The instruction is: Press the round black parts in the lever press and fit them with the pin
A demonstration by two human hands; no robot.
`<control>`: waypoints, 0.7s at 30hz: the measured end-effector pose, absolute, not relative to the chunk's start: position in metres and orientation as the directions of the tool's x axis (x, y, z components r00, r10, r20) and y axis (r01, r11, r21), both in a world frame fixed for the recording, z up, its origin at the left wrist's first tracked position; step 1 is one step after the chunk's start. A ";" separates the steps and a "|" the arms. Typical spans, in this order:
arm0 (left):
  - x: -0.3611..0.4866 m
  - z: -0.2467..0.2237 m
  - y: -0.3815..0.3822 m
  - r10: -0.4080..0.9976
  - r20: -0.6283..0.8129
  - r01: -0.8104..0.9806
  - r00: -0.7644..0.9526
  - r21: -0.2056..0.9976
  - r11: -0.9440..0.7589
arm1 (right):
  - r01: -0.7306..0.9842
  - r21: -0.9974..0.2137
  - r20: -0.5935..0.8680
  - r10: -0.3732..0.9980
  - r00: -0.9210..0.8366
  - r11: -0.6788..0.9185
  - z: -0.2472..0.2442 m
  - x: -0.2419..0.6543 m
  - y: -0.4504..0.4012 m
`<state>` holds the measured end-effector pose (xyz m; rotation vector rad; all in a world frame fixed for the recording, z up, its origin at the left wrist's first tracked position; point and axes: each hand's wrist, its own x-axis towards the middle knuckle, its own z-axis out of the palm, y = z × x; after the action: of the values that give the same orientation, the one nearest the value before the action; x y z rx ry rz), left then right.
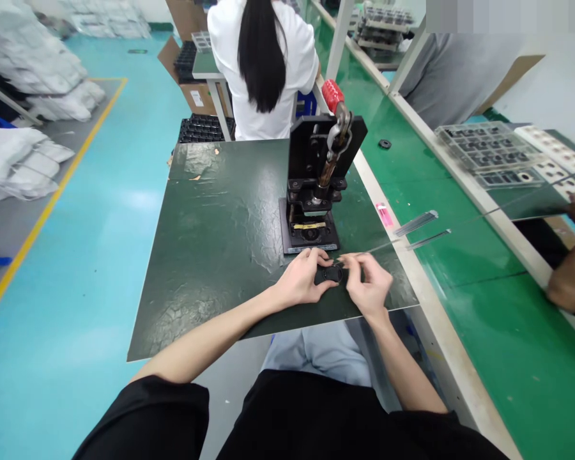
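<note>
Near the front edge of the dark green table, my left hand (303, 278) grips a small black part (329, 275), thumb below and fingers above it. My right hand (368, 281) is at the part's right side, its fingers pinched round the end of a thin strip (382, 246) that slants up to the right. Just beyond both hands stands a black hand press (311, 185) with a red-grip lever (333, 96); a yellow strip (309, 225) lies across its lower fixture.
Bundles of thin strips (418, 223) lie at the belt's rail, near a pink label (384, 214). A small black piece (384, 144) rests on the green belt (460, 281). A person (287, 38) sits ahead; another person's arm (568, 275) is at right.
</note>
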<state>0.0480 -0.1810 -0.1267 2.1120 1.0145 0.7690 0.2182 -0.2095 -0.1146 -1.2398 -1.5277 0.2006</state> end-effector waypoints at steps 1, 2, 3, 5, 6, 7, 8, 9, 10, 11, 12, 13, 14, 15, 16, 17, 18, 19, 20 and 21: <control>0.048 -0.127 -0.181 0.824 0.219 0.432 0.523 0.765 -0.478 | 0.557 -0.722 0.620 0.741 0.256 0.411 -0.112 0.219 -0.211; 0.048 -0.127 -0.181 0.826 0.219 0.433 0.520 0.766 -0.475 | 0.543 -0.745 0.620 0.703 0.348 0.388 -0.108 0.221 -0.214; 0.048 -0.127 -0.182 0.827 0.218 0.433 0.517 0.767 -0.473 | 0.550 -0.750 0.627 0.659 0.416 0.367 -0.103 0.225 -0.217; 0.047 -0.128 -0.182 0.829 0.215 0.430 0.517 0.771 -0.469 | 0.626 -0.709 0.674 0.574 0.465 0.325 -0.093 0.243 -0.229; 0.047 -0.128 -0.182 0.828 0.214 0.427 0.518 0.774 -0.468 | 0.688 -0.665 0.709 0.534 0.460 0.290 -0.088 0.255 -0.237; 0.046 -0.127 -0.182 0.826 0.217 0.422 0.520 0.776 -0.469 | 0.755 -0.611 0.745 0.495 0.446 0.240 -0.084 0.270 -0.246; 0.045 -0.126 -0.182 0.821 0.224 0.415 0.526 0.775 -0.477 | 0.814 -0.554 0.774 0.468 0.427 0.175 -0.082 0.286 -0.256; 0.043 -0.123 -0.180 0.810 0.240 0.405 0.536 0.769 -0.495 | 0.855 -0.507 0.787 0.461 0.410 0.107 -0.081 0.302 -0.267; 0.041 -0.120 -0.178 0.795 0.264 0.394 0.545 0.757 -0.522 | 0.874 -0.485 0.777 0.481 0.407 0.043 -0.081 0.318 -0.277; 0.038 -0.117 -0.175 0.784 0.298 0.386 0.545 0.740 -0.550 | 0.872 -0.490 0.745 0.514 0.424 -0.009 -0.083 0.333 -0.288; 0.035 -0.113 -0.171 0.778 0.339 0.387 0.529 0.720 -0.576 | 0.857 -0.513 0.699 0.558 0.448 -0.047 -0.086 0.345 -0.297; 0.031 -0.109 -0.166 0.779 0.381 0.396 0.499 0.699 -0.596 | 0.842 -0.534 0.650 0.602 0.463 -0.071 -0.090 0.356 -0.305; 0.027 -0.107 -0.160 0.788 0.418 0.415 0.452 0.683 -0.601 | 0.837 -0.540 0.611 0.641 0.464 -0.090 -0.094 0.365 -0.312; 0.024 -0.105 -0.154 0.804 0.446 0.440 0.394 0.676 -0.591 | 0.843 -0.526 0.590 0.665 0.457 -0.112 -0.100 0.371 -0.317; 0.020 -0.104 -0.148 0.823 0.458 0.463 0.337 0.680 -0.568 | 0.860 -0.494 0.586 0.680 0.440 -0.131 -0.105 0.376 -0.319; 0.017 -0.104 -0.142 0.843 0.454 0.480 0.289 0.693 -0.538 | 0.882 -0.450 0.591 0.693 0.414 -0.143 -0.110 0.379 -0.321; 0.015 -0.105 -0.137 0.863 0.437 0.492 0.253 0.710 -0.504 | 0.902 -0.406 0.601 0.702 0.383 -0.144 -0.115 0.380 -0.320; 0.013 -0.106 -0.134 0.882 0.416 0.499 0.223 0.728 -0.470 | 0.920 -0.366 0.614 0.707 0.351 -0.139 -0.119 0.381 -0.319; 0.013 -0.107 -0.131 0.896 0.396 0.503 0.201 0.743 -0.442 | 0.936 -0.328 0.624 0.716 0.314 -0.124 -0.122 0.381 -0.318; 0.012 -0.108 -0.129 0.904 0.384 0.505 0.189 0.751 -0.425 | 0.952 -0.290 0.631 0.727 0.269 -0.100 -0.124 0.381 -0.316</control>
<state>0.0123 -0.1293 -0.1083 2.0084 1.3153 1.1449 0.3811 -0.3161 -0.1238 -1.8849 -1.5160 -0.4366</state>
